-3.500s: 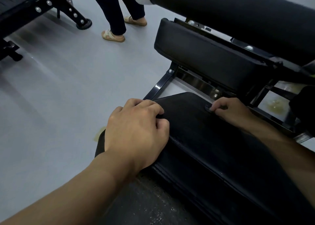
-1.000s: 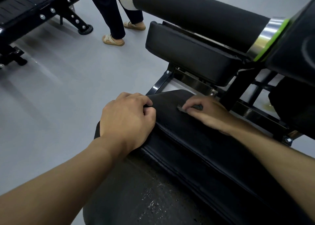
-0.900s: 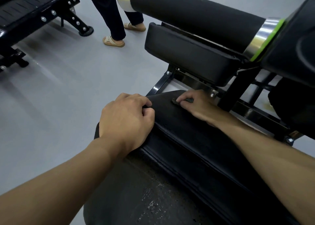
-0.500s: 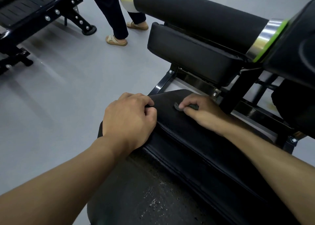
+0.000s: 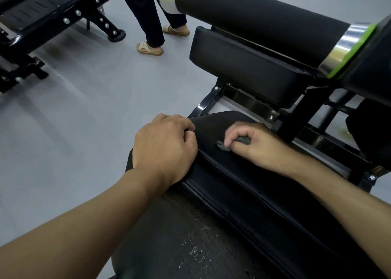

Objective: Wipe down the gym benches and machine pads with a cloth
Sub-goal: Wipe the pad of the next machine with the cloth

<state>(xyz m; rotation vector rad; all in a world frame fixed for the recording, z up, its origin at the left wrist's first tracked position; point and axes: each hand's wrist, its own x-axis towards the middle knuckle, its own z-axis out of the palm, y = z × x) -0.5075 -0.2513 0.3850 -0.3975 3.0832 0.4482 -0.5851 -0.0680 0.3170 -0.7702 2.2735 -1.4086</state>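
A black padded machine pad (image 5: 243,179) runs from the centre toward the lower right. My left hand (image 5: 165,145) grips its near left edge with curled fingers. My right hand (image 5: 256,145) pinches a small dark grey cloth (image 5: 224,147) and presses it onto the pad's upper end; most of the cloth is hidden in my fingers. Above sits a second black pad (image 5: 249,67) under a black foam roller (image 5: 260,18).
A person's legs in dark trousers and tan sandals (image 5: 150,48) stand on the grey floor (image 5: 74,120) ahead. A black bench frame (image 5: 48,18) fills the top left. Black steel machine struts (image 5: 317,135) lie at the right. The pad's worn, flaking side (image 5: 179,236) is below.
My right hand with the cloth has slid back and forth over the pad's upper end, now a little nearer to me. My left hand has kept its grip on the edge.
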